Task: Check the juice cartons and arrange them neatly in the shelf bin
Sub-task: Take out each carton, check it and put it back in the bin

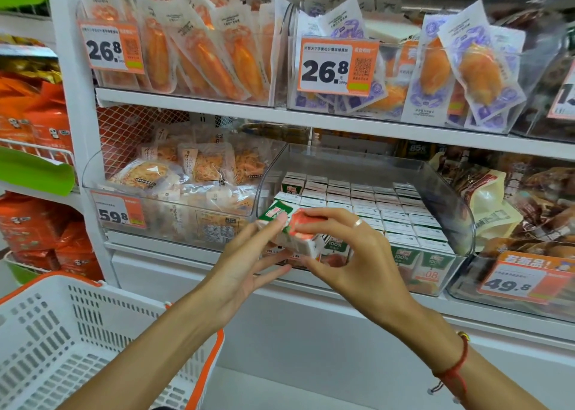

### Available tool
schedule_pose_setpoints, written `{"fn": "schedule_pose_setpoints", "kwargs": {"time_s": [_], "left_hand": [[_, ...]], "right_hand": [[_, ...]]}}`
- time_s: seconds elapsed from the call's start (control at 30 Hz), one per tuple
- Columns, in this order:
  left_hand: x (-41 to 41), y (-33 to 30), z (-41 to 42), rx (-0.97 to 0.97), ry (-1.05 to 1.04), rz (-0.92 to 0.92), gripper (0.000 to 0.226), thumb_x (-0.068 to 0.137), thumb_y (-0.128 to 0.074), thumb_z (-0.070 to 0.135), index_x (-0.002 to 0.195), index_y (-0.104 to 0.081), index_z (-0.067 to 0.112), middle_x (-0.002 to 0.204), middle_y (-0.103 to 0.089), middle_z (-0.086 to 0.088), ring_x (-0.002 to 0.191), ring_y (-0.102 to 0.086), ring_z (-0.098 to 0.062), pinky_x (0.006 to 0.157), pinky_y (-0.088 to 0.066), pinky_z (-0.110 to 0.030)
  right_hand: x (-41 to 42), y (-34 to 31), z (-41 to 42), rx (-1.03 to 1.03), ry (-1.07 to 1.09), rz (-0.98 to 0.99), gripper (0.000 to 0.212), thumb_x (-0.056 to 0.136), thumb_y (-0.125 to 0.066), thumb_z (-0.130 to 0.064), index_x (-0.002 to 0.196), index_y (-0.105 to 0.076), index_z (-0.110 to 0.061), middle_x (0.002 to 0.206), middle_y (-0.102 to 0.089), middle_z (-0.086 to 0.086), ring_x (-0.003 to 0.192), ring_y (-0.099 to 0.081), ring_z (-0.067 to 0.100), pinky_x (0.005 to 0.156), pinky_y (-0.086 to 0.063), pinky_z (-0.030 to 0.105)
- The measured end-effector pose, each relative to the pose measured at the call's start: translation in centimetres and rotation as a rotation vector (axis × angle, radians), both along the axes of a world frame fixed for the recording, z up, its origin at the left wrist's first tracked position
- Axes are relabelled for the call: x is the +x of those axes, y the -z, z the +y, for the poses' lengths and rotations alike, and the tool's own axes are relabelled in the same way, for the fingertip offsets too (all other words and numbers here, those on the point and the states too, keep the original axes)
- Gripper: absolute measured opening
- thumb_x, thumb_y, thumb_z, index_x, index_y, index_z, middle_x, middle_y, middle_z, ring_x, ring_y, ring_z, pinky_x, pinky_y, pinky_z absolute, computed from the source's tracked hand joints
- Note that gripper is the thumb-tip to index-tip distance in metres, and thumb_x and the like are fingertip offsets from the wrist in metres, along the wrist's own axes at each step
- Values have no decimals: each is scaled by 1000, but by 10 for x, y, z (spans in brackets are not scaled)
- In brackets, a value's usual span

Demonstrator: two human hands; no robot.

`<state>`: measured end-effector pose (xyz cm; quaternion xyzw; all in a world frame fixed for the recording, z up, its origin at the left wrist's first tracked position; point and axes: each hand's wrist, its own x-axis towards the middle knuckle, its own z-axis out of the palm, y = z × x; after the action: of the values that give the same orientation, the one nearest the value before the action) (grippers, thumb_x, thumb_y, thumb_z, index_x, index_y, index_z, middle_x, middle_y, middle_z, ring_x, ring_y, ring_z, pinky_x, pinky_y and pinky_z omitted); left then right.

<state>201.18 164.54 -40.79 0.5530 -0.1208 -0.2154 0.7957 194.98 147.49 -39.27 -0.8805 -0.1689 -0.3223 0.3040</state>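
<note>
While both hands hold one tilted juice carton [289, 226] just before the clear shelf bin [463, 210], the left hand [249, 263] pinches its left side and the right hand [348, 254] (wearing a ring) curls over its top, with many cartons [373, 204] standing in rows inside.

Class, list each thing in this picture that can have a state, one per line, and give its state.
Held carton: tilted, gripped by both hands.
Left hand: holding the carton.
Right hand: holding the carton.
Clear bin: nearly full of upright cartons.
White basket: nothing visible inside.
</note>
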Motion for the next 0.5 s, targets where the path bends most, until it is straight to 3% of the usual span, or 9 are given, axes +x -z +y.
{"fn": "schedule_pose_setpoints", "kwargs": {"time_s": [0.17, 0.27, 0.37, 0.43, 0.5], "left_hand": [[-3, 4, -3, -25, -90, -16, 33, 85, -69, 26, 118, -64, 24, 104, -75, -3, 96, -73, -19, 79, -59, -25], [-3, 2, -4, 14, -158, -112, 36, 89, -67, 17, 123, -59, 27, 106, -75, 0, 99, -71, -14, 82, -59, -26], [-4, -4, -6, 168, -214, -349, 53, 86, -70, 20, 131, -47, 36, 115, -67, 10, 99, -66, 2, 75, -54, -13], [-4, -6, -9, 233, -205, -484, 61, 82, -72, 24, 133, -41, 40, 119, -60, 16, 103, -62, 6, 75, -51, -9], [-3, -8, -13, 269, -168, -575, 63, 76, -72, 36, 130, -40, 45, 119, -59, 21, 108, -58, 7, 83, -50, -12]], "right_hand": [[3, 5, 1, -68, -30, 26, 35, 76, -82, -16, 109, -72, -23, 126, -59, -14, 115, -56, 9, 82, -56, 35], [5, 3, -1, 146, -98, 162, 33, 82, -77, -27, 114, -70, -30, 126, -57, -22, 118, -54, 2, 86, -55, 26], [6, -4, -3, 425, -165, 348, 41, 83, -62, -50, 124, -60, -40, 129, -57, -22, 119, -55, 0, 92, -53, 25], [8, -8, -4, 504, -194, 409, 45, 83, -58, -49, 127, -50, -46, 128, -57, -23, 119, -56, 0, 91, -53, 22], [12, -14, -5, 458, -197, 395, 44, 88, -59, -40, 129, -45, -46, 124, -58, -23, 114, -58, -2, 90, -53, 21]]}}
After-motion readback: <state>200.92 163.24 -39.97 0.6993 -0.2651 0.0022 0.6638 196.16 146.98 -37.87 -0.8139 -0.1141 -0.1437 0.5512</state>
